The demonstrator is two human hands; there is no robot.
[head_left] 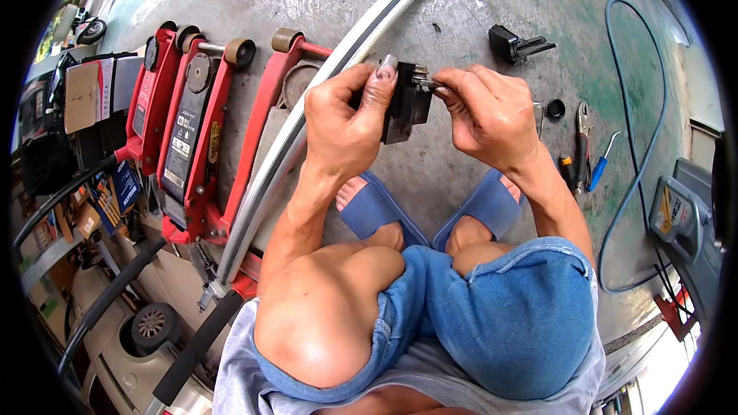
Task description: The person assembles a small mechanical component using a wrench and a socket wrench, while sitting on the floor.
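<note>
Concrete floor (477, 0) below; left hand (342, 119) grips black block (406, 111) midair, right hand (492, 111) pinched narrow at its metal terminals (420, 74) (contact unclear). Probably light, stiff, maybe brittle; hold by sides.

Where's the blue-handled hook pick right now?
The hook pick lies on the floor in the head view's right half, between the pliers and the blue hose.

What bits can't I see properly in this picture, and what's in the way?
All in the head view:
What the right hand might be pinching: the hand itself covers it.
The left side of the black part: behind the left hand.
Some of the rightmost red jack: behind the long pale strip.
That strip's far end: cut off by the top edge.
The dark speck: too small to name.
</note>
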